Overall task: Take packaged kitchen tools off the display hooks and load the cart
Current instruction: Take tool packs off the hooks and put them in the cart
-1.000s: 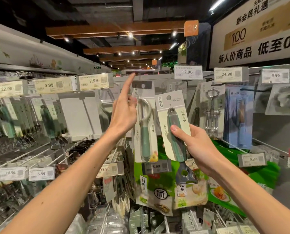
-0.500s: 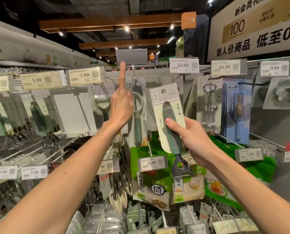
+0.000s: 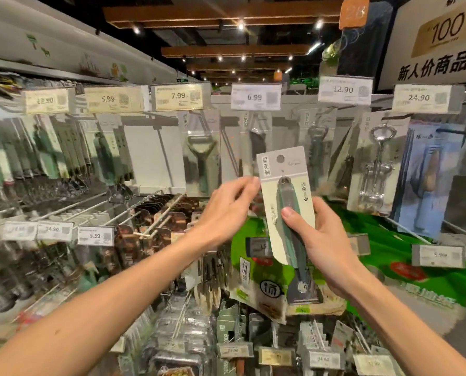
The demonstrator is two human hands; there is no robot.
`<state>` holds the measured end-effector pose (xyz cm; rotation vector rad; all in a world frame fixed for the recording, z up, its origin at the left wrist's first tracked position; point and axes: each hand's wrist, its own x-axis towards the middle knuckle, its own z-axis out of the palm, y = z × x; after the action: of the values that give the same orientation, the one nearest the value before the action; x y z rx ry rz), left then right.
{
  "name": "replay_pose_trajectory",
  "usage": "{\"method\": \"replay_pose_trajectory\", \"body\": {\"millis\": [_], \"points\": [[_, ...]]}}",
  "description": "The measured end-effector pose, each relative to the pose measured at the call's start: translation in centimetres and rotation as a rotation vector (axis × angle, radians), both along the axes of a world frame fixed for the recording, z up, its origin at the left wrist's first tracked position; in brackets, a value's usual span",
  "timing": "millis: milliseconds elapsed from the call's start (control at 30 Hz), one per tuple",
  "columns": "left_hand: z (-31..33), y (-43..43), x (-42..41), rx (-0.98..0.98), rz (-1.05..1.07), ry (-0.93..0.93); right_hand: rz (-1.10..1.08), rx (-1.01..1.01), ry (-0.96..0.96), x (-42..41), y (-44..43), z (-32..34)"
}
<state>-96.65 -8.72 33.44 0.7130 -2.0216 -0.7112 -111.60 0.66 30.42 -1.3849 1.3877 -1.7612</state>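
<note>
Moved: since half a second ago my left hand (image 3: 223,210) has come down from pointing one finger up at the top rail and now sits level with the pack, just beside it.
Packaged tool: the packaged tool (image 3: 287,191), green-handled on a cream card, is off the hooks. It stands upright with a slight lean in front of the display, between my two hands.
Right hand: my right hand (image 3: 327,248) grips the pack's lower half, thumb (image 3: 294,221) laid across the green handle in front and fingers behind the card.
Left hand: the fingers are loosely bent, fingertips (image 3: 255,181) touching the card's left edge near its top. Whether they pinch it I cannot tell.
Above my left hand: a 6.99 tag (image 3: 255,96) on the top rail, and up to its left a Y-peeler pack (image 3: 202,156) hanging on its hook.
Beyond my right hand: a bottle-opener pack (image 3: 317,147) hangs behind the card's top corner, and a corkscrew pack (image 3: 375,169) hangs farther to the right.
Below both hands: green bags (image 3: 253,267) and blurred price tags.
Far left of my left hand: rows of hooks (image 3: 150,210) with dark packs, too blurred to read.
</note>
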Motion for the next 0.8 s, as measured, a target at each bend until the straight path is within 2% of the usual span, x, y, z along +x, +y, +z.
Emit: {"method": "replay_pose_trajectory", "body": {"millis": [33,100,267,400,667,800], "points": [[-1.2,0.8,0.6,0.127,-0.072,0.038,0.023,0.007,0.010,0.8,-0.4,-0.9],[-3.1,1.4,2.0,0.250,-0.125,0.120,0.097,0.025,0.007,2.7,-1.4,-2.8],[-4.5,-0.5,7.9,0.331,0.002,0.197,0.247,0.093,0.036,8.4,-5.2,-4.8],[-4.4,-3.0,14.0,0.348,0.107,0.226,0.346,0.090,0.098,13.1,-8.9,-3.6],[-1.4,-9.1,25.8,0.271,0.224,0.467,0.471,0.029,0.119,24.5,-16.4,0.1],[-0.8,-12.6,30.9,0.257,0.247,0.544,0.469,-0.039,0.251,29.9,-19.5,0.9]]}}
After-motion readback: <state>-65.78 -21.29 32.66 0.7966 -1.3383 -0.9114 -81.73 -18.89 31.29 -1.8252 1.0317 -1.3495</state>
